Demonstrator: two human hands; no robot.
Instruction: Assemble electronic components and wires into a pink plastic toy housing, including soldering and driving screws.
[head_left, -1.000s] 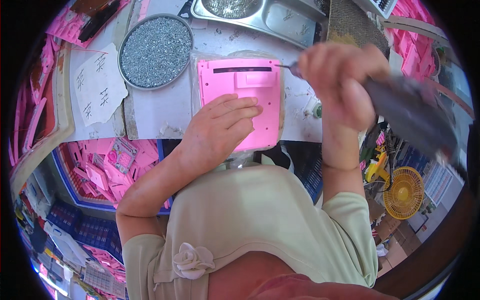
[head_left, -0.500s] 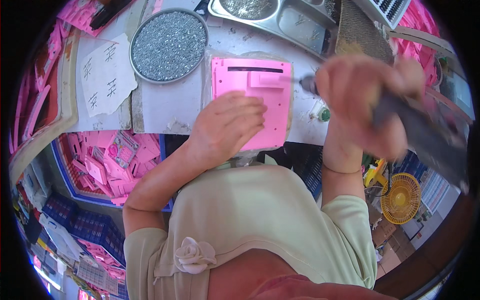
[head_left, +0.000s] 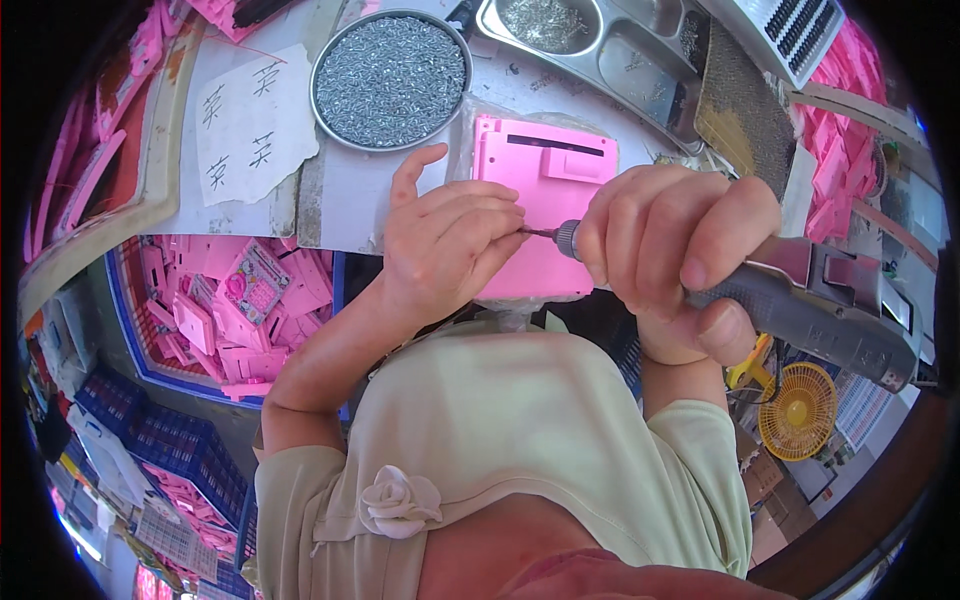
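My right hand is wrapped round a dark grey electric screwdriver, which lies slanted with its bit pointing left. The bit's tip reaches the fingertips of my left hand, over the pink plastic casing. My left hand rests by the casing's left side, fingers bunched toward the bit and the little finger raised. Whatever those fingertips pinch is too small or hidden to make out. The casing lies on a clear plastic bag, showing a dark slot and a raised block near its far edge.
A round dish of small metal screws stands beyond my left hand. Further right is a metal compartment tray with small parts. Left of me sits a crate of pink parts. A paper sheet lies on the table; a yellow fan stands lower right.
The screwdriver has come down and left, bringing its bit to my left fingertips. My left little finger has lifted. The table and its things appear shifted rightward in the view.
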